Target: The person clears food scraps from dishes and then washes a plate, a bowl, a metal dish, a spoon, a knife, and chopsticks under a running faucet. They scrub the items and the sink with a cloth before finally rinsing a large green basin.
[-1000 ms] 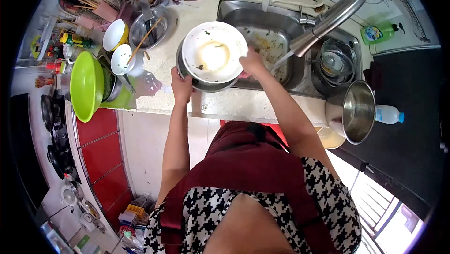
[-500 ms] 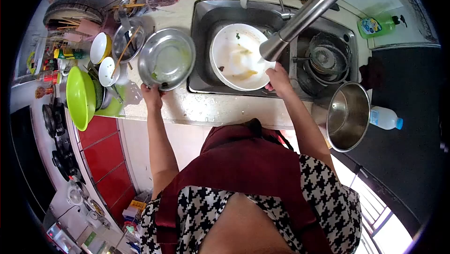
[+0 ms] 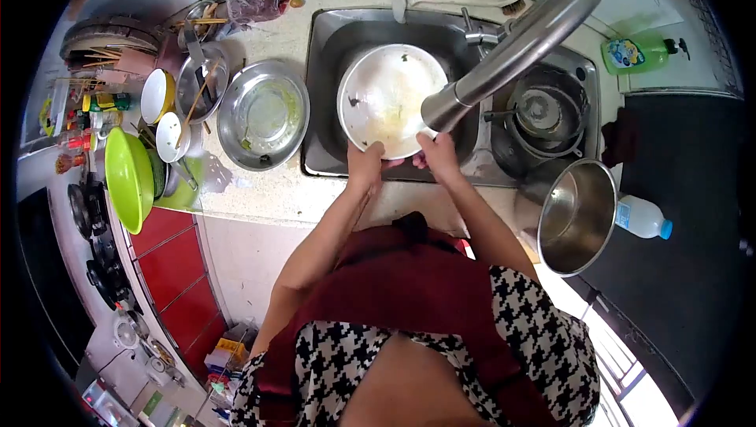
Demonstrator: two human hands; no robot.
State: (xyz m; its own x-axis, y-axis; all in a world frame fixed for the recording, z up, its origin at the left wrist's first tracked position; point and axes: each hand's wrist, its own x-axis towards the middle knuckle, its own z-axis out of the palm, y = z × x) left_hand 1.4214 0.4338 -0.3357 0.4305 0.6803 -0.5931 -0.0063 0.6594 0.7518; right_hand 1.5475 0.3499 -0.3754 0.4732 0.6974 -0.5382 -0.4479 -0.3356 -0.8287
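A white bowl [image 3: 386, 96] with bits of food and cloudy liquid in it is held over the left sink basin [image 3: 319, 143]. My left hand [image 3: 367, 167] grips its near rim at the left. On the right of the same rim, my right hand [image 3: 438, 154] is closed, fingers partly under the bowl. Just above the bowl's right side hangs the head of the steel faucet [image 3: 453, 104]. A steel basin [image 3: 264, 116] with scraps in it rests on the counter to the left, apart from both hands.
Dark pans [image 3: 543, 108] fill the right sink basin. A large steel pot [image 3: 579, 218] stands at the near right, beside a white bottle [image 3: 642, 217]. Green soap [image 3: 638, 55] is at the back right. At left are a lime-green bowl [image 3: 128, 179] and small bowls [image 3: 173, 137].
My left hand has let go of the steel basin and moved right onto the white bowl. The right hand has shifted left along its rim, and the bowl has moved slightly left.
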